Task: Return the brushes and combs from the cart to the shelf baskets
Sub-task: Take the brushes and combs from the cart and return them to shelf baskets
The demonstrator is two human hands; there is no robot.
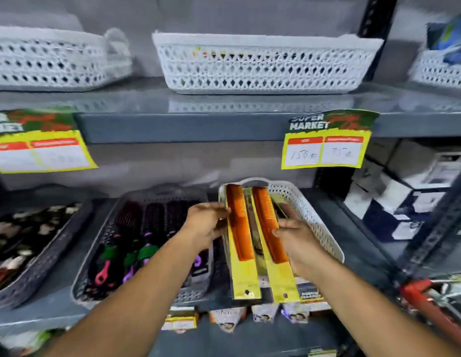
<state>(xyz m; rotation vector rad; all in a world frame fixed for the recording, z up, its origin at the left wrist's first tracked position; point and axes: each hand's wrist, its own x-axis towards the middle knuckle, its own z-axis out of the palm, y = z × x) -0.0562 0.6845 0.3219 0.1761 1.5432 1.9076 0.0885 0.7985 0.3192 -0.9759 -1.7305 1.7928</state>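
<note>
Two orange combs on long yellow cards lie side by side over a white basket (pixel 309 212) on the lower shelf. My left hand (pixel 206 224) grips the left edge of the left comb pack (pixel 238 228). My right hand (pixel 299 240) holds the right comb pack (pixel 269 225) from its right side. The cards' lower ends stick out past the shelf's front edge. To the left, a grey basket (pixel 95 256) holds several dark hairbrushes with pink, purple and green handles.
On the upper shelf stand white baskets (pixel 263 65), (pixel 51 57). Yellow price tags (pixel 324 148) hang from its edge. A dark basket (pixel 43 256) sits far left, boxes (pixel 404 202) at right, and a red cart part (pixel 430 302) at lower right.
</note>
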